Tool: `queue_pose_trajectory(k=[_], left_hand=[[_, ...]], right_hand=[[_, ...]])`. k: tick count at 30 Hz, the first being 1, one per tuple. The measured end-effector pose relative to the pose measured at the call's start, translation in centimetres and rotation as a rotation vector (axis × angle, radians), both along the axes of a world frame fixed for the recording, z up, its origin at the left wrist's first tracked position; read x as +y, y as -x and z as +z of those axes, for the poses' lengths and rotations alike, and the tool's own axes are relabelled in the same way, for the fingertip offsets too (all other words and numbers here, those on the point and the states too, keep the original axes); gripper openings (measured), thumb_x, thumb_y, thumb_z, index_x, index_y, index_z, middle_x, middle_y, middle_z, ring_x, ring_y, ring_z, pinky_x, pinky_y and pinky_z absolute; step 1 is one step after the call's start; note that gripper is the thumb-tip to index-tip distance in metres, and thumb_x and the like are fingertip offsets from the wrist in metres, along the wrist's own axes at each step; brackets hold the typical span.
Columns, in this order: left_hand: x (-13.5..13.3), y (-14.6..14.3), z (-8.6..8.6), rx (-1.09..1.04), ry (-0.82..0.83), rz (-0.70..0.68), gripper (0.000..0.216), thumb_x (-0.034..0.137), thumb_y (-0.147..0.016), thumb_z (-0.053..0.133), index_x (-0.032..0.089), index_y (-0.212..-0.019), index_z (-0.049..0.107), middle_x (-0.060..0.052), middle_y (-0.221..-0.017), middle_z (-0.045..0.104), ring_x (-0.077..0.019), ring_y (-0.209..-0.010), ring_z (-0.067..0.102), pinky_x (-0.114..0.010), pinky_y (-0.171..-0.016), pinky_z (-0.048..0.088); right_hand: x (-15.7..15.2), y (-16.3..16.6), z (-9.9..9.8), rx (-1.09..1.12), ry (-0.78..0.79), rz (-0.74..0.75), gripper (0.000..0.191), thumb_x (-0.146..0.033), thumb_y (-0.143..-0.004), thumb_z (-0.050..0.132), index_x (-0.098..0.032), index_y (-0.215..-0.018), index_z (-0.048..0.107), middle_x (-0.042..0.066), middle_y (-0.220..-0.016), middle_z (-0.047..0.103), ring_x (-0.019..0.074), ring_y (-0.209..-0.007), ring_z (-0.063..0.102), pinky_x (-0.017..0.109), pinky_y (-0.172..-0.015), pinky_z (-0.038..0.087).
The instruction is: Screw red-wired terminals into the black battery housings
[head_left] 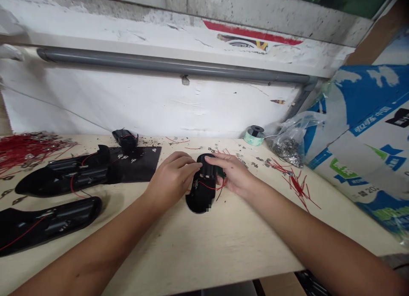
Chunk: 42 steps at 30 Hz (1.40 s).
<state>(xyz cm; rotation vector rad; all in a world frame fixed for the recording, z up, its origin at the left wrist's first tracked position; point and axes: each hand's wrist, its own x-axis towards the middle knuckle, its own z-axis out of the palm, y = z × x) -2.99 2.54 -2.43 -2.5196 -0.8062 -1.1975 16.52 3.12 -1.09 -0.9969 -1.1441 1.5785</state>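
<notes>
A black plastic housing [198, 201] with moulded battery bays and a red wire is held above the tabletop, its rounded end towards me. My right hand [230, 171] grips its upper right side, thumb on the top face and fingers curled beneath. At its upper left edge my left hand [175, 173] is closed, fingertips pinched together over the bays. Whatever is between those fingertips is hidden. The red wire [209, 187] loops across the housing towards my right hand. Something dark green shows beside my right fingers, too small to name.
More black housings [60, 176] with red wires lie at left, near a dark mat [136, 170] and a heap of red wires [28, 149]. Small metal contacts are scattered behind. At right are loose red wires [298, 187], a tape roll [254, 136], a bag of metal parts [289, 149] and a blue-white carton [367, 130].
</notes>
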Motion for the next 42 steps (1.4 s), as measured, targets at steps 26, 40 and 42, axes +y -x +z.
queue_pose_trajectory(k=[26, 40, 42], left_hand=[[-1.0, -0.6, 0.2, -0.041, 0.301, 0.000, 0.019, 0.014, -0.091, 0.052, 0.019, -0.094, 0.070, -0.007, -0.092, 0.073, -0.0207, -0.084, 0.070, -0.032, -0.072, 0.058], [-0.5, -1.3, -0.4, -0.438, 0.777, -0.181, 0.015, 0.023, -0.090, 0.058, 0.021, -0.089, 0.072, -0.007, -0.103, 0.056, -0.0168, -0.086, 0.061, -0.029, -0.066, 0.056], [-0.5, -1.3, -0.3, -0.459, 0.861, -0.217, 0.015, 0.023, -0.090, 0.057, 0.019, -0.087, 0.072, -0.007, -0.102, 0.054, -0.0141, -0.077, 0.059, -0.024, -0.053, 0.051]], right_hand=[[1.0, -0.6, -1.5, -0.178, -0.212, -0.142, 0.029, -0.041, -0.075, 0.077, -0.018, -0.091, 0.071, 0.003, -0.067, 0.064, 0.0104, -0.045, 0.049, 0.022, -0.036, 0.033], [1.0, -0.5, -1.1, -0.123, -0.253, -0.109, 0.028, -0.043, -0.077, 0.075, -0.021, -0.094, 0.072, 0.002, -0.072, 0.064, 0.0106, -0.048, 0.048, 0.021, -0.039, 0.033], [1.1, -0.5, -1.2, -0.118, -0.263, -0.122, 0.027, -0.043, -0.076, 0.075, -0.022, -0.093, 0.073, 0.001, -0.071, 0.064, 0.0108, -0.049, 0.048, 0.021, -0.040, 0.033]])
